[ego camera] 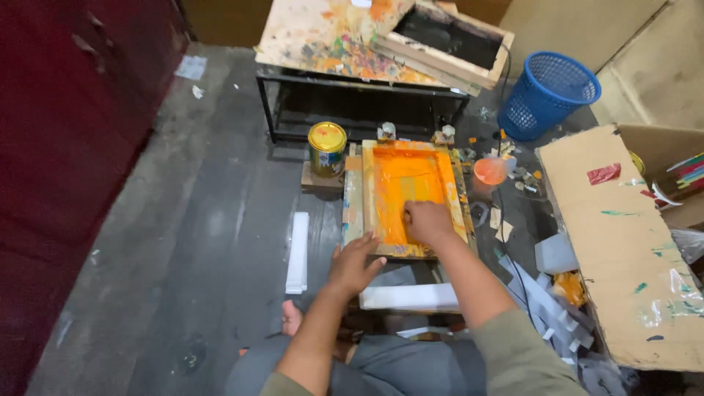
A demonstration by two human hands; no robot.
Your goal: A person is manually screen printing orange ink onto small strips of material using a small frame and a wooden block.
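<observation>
Item: screen frame on floor, mesh flooded w/ orange ink. Right hand clenched on a tool, prob. squeegee, mostly hidden, at near end of mesh. Left hand flat, fingers spread, pinning near-left corner. Pull looks near done; lift-off pending. Nearby: yellow tin, orange cup, blue basket.

A small screen-printing workshop — an orange-inked printing frame lies on the dark plank floor, a yellow paint tin just left of it, a paint-spattered work table behind it, a smeared cardboard sheet to its right.
</observation>
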